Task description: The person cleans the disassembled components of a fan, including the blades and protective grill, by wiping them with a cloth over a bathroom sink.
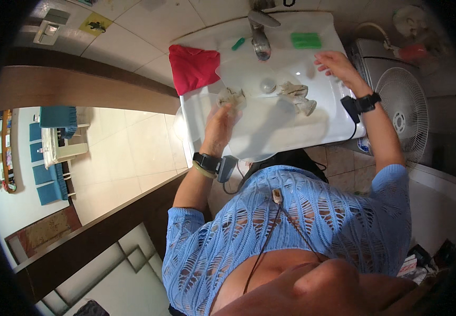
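A white washbasin (247, 134) lies before me. Over its left side, my left hand (222, 124) holds a small greyish-white cloth item (231, 98), perhaps a sock. My right hand (336, 67) is raised over the basin's right side, fingers apart and holding nothing. A crumpled, stained pale cloth item (299, 96) rests in the basin near the round drain fitting (267, 85). Behind them stands a metal faucet (261, 43). On the back ledge, a green bar (306, 40), perhaps soap, lies close to my right hand.
A red cloth (193, 68) drapes over the basin's left corner. A small green object (238, 44) lies left of the faucet. An upright fan (401, 114) stands at the right, beside a grey appliance (382, 49). A dark door frame (93, 94) borders the left.
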